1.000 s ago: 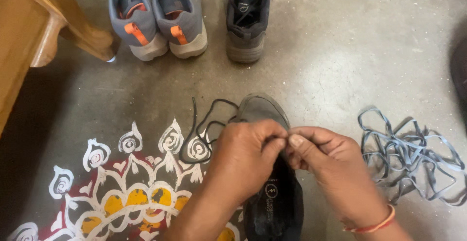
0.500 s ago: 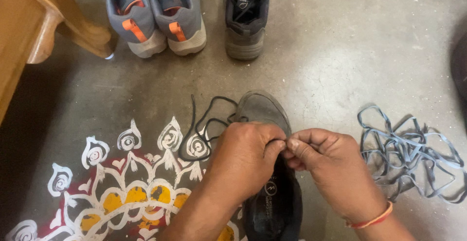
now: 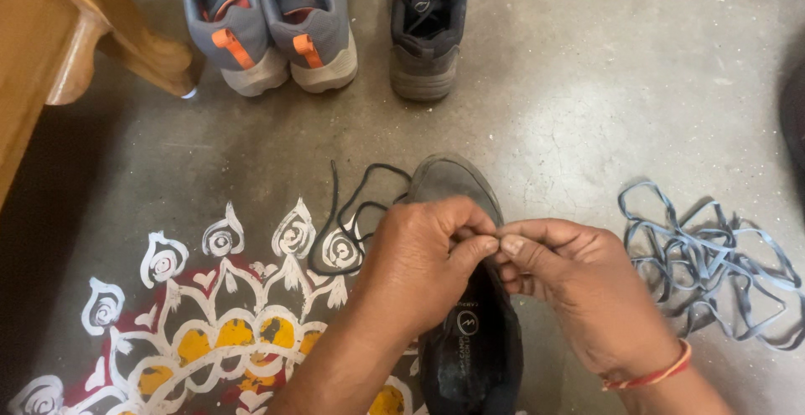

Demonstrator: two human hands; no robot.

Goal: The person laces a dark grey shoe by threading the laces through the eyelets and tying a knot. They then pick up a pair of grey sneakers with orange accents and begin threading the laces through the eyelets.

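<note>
Both hands, left hand (image 3: 419, 256) & right hand (image 3: 570, 285), meet over shoe (image 3: 457, 184). Lace (image 3: 348, 214) loops left of grip. Lace pile (image 3: 713, 260) right. Shoe pair (image 3: 268, 25) + single shoe (image 3: 426, 33) beyond. Floor painting (image 3: 210, 314) left, near side.

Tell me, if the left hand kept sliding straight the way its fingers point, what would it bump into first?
The left hand points rightward, its fingertips already meeting the right hand above the dark shoe. So it would likely press into the right hand's fingers first, though their exact heights are hard to judge.

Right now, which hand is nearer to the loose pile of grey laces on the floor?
Right. The right hand works over the black shoe, with the grey laces lying just beyond its outer side. The left hand is on the shoe's far side, farther away.
</note>
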